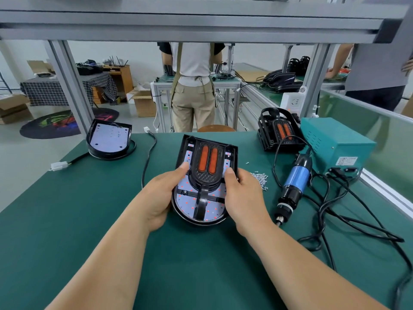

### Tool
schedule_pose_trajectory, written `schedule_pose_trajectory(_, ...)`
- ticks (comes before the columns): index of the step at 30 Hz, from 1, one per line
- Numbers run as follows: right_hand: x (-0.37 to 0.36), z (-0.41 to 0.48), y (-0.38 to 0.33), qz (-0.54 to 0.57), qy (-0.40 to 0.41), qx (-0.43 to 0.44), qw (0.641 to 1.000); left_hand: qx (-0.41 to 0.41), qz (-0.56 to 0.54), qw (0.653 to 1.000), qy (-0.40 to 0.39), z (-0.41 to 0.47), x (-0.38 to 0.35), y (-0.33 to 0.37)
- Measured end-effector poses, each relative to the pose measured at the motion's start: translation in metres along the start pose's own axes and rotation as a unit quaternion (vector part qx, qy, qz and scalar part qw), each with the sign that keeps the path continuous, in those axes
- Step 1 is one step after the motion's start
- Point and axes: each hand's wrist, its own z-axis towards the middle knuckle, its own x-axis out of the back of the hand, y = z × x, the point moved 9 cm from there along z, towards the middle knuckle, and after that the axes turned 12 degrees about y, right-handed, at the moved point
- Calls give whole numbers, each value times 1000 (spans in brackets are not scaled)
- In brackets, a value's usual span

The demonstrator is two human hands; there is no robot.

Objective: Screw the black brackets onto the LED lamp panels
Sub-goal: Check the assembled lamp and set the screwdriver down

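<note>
Two hands hold one lamp panel (185,202) at the middle of the green table (89,209). The left hand (164,198) grips its left edge and the right hand (243,198) its right edge, each with the thumb curled over onto the white board. A black bracket (206,168) with two orange strips lies on the panel. A heap of screws (260,179) sits just right of the right hand, with the electric screwdriver (295,182) lying beyond it. A second panel (109,137), without a bracket, rests at the table's far left.
</note>
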Motion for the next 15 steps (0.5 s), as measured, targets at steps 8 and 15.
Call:
schedule_pose_trajectory(8,-20,-12,10,165,-92,-130,973,-2,-158,981,115,-3,10,5)
schedule_pose_trajectory(15,-33,-32,27,225,-172,-359,889,34,-322,940,110,-8,0,3)
